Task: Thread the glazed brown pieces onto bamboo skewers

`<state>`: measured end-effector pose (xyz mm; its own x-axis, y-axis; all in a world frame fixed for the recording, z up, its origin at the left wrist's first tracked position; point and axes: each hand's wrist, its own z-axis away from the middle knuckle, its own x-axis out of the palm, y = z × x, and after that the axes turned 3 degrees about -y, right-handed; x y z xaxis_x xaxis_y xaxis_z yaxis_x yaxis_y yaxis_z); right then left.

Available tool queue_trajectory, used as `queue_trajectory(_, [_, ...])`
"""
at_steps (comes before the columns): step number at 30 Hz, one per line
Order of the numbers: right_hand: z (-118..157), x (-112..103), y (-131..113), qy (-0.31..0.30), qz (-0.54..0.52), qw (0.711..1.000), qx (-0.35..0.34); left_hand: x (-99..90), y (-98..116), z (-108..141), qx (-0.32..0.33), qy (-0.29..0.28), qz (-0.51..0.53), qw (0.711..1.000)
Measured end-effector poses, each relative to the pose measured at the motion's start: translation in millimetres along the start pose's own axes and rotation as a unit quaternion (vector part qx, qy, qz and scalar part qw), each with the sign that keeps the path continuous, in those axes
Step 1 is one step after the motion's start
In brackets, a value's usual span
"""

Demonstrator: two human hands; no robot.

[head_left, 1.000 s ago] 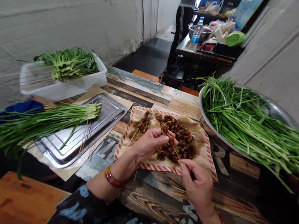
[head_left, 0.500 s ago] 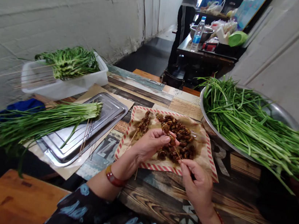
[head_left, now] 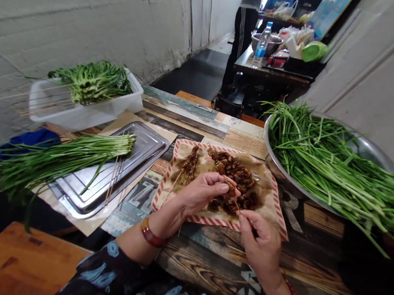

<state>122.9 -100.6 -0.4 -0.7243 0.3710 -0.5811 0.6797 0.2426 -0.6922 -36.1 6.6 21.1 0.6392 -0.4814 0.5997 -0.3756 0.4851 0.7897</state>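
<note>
While my left hand [head_left: 209, 192] pinches a brown morsel [head_left: 229, 189] on a skewer [head_left: 236, 204] above the striped paper [head_left: 272, 210], my right [head_left: 256, 237] grips its lower end; the patchwork bench [head_left: 201, 254] runs toward whitish walls [head_left: 109, 15] and a standing person [head_left: 243, 32].

- The left hand [head_left: 205, 192] has moved a little toward the right edge of the brown paper sheet with a red-and-white striped border [head_left: 159, 196], and its fingers are now closer to the right hand [head_left: 260, 243] over the sheet's near half.
- The exposed stretch of thin, pale wooden skewer [head_left: 236, 204] between the two hands, above that part of the sheet, looks shorter.
- The left thumb has shifted rightward over the sheet, beside the glossy brown food piece [head_left: 229, 189] in its grip.
</note>
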Motion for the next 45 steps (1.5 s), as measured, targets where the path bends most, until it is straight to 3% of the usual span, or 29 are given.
queue_trajectory(5, [-1,-1,1,0.009,0.003,1.000,-0.004,-3.9,2,-1,0.016,0.005,0.001,1.000])
queue_trajectory(13, [1,1,3,-0.003,-0.007,1.000,-0.001,-9.0,13,-4,0.090,0.072,0.052,0.992])
queue_trajectory(21, [-1,2,1,-0.002,0.004,1.000,-0.023,-13.7,11,-4,0.096,0.082,0.067,0.990])
queue_trajectory(35, [-1,1,3,0.001,0.015,1.000,-0.013,-6.1,10,-4,0.068,0.075,0.054,0.993])
queue_trajectory(45, [1,3,3,-0.005,0.002,1.000,-0.019,-21.9,24,-5,0.143,0.119,0.087,0.979])
